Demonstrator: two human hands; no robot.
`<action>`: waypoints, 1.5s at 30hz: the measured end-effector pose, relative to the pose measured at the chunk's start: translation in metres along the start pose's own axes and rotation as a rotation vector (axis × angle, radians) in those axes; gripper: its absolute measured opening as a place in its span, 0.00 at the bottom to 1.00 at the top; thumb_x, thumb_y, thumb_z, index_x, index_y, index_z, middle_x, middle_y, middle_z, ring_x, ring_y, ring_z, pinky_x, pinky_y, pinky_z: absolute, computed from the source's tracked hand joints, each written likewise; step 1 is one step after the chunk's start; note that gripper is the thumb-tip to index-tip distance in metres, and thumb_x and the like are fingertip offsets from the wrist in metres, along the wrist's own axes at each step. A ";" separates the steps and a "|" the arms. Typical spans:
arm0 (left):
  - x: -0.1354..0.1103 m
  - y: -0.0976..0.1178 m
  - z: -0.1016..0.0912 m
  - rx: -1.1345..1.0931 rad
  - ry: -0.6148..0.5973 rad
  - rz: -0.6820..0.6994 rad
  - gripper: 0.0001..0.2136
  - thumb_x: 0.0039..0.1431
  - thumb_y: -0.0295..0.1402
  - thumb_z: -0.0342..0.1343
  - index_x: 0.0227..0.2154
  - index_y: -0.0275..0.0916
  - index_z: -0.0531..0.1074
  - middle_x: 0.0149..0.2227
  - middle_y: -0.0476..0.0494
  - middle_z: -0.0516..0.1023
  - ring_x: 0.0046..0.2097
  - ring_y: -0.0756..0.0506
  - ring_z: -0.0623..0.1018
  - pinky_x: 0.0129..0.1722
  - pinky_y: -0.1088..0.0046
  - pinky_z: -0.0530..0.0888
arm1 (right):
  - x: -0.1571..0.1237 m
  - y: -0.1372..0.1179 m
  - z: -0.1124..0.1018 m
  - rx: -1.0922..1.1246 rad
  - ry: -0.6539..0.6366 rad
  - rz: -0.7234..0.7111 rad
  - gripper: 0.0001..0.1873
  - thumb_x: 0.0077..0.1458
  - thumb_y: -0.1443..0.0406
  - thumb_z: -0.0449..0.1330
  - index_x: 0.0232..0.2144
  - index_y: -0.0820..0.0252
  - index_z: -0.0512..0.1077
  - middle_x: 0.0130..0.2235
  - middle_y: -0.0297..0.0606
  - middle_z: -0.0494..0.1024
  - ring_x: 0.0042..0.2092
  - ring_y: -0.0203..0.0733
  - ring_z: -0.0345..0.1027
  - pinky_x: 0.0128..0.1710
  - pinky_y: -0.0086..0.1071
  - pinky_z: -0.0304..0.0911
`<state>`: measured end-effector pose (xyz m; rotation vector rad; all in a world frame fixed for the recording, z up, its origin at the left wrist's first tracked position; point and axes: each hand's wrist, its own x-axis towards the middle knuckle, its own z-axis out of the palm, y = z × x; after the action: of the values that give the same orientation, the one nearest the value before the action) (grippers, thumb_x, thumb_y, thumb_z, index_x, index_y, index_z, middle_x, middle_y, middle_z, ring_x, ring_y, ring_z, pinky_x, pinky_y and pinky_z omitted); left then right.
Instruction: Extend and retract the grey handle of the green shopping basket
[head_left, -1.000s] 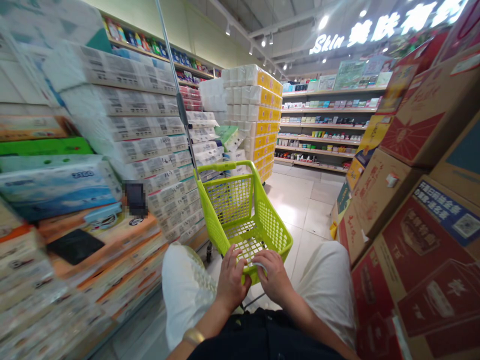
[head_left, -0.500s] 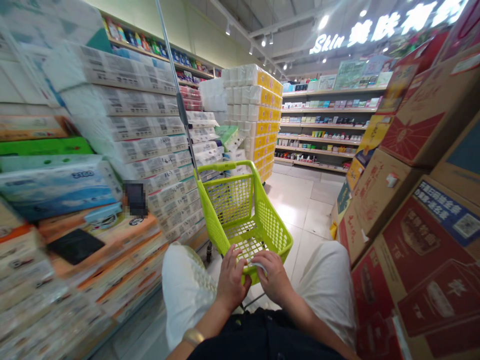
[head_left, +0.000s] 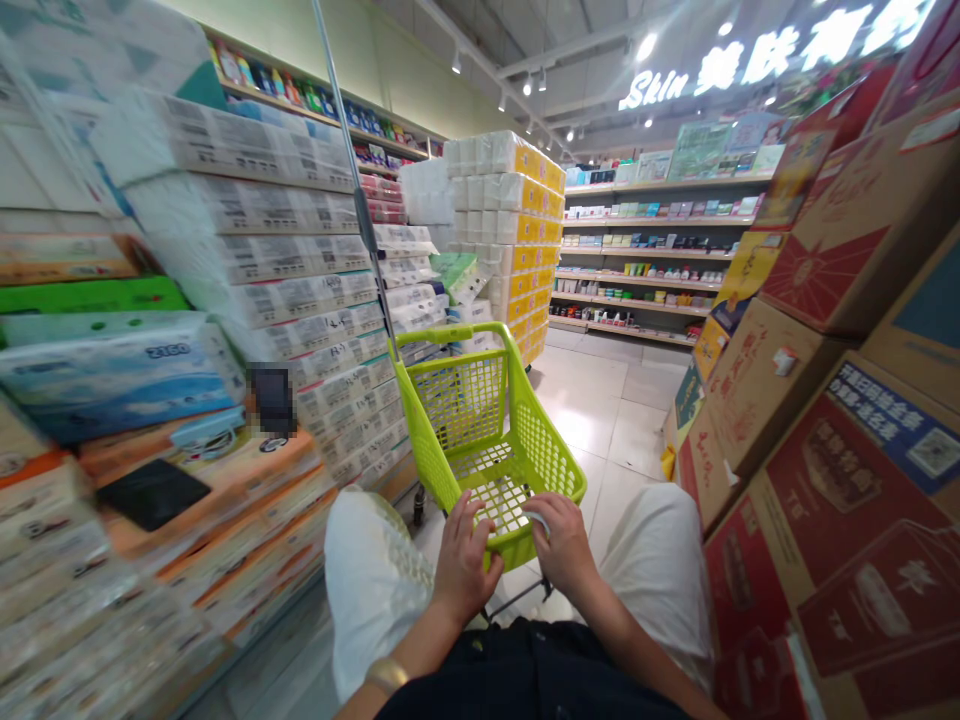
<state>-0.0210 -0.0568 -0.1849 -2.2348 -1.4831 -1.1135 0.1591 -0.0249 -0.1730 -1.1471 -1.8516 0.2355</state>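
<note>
A lime-green plastic shopping cart (head_left: 551, 440) with a lattice basket stands between my knees. My left hand (head_left: 466, 560) grips its near rim, fingers over the top edge and thumb on my side. Further right on the same rim is my right hand (head_left: 564, 545), fingers curled round a small white wipe or tissue (head_left: 538, 522) that is mostly hidden. Through the lattice floor of the basket, light floor shows. A thin metal pole (head_left: 341, 110) rises by the cart's far left corner.
Stacked tissue packs (head_left: 300, 260) line the left side, with a black flat object (head_left: 154, 493) lying on an orange pack. Cardboard cartons (head_left: 780, 370) are piled close on my right. Tiled floor (head_left: 592, 400) leads to stocked shelves (head_left: 645, 215) at the back.
My right hand has slid a little to the right along the near rim with the white wipe, away from my left hand. The left hand and the cart stay put.
</note>
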 end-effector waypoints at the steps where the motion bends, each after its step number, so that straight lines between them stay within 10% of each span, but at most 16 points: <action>1: 0.000 0.000 0.000 -0.001 0.000 -0.001 0.14 0.45 0.22 0.53 0.37 0.39 0.68 0.52 0.35 0.68 0.64 0.33 0.59 0.58 0.50 0.67 | 0.000 0.000 0.000 -0.003 -0.001 0.002 0.15 0.52 0.75 0.53 0.37 0.56 0.75 0.41 0.40 0.77 0.46 0.45 0.68 0.50 0.41 0.60; 45: 0.039 -0.063 -0.012 0.075 -0.356 -0.110 0.20 0.43 0.16 0.49 0.38 0.40 0.73 0.66 0.41 0.57 0.68 0.37 0.52 0.64 0.53 0.61 | 0.008 -0.010 0.004 -0.148 -0.107 -0.024 0.22 0.49 0.78 0.54 0.43 0.52 0.73 0.43 0.36 0.77 0.47 0.44 0.67 0.48 0.38 0.57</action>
<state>-0.0734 -0.0080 -0.1623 -2.4157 -1.7677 -0.6954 0.1485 -0.0224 -0.1649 -1.2324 -2.0032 0.1512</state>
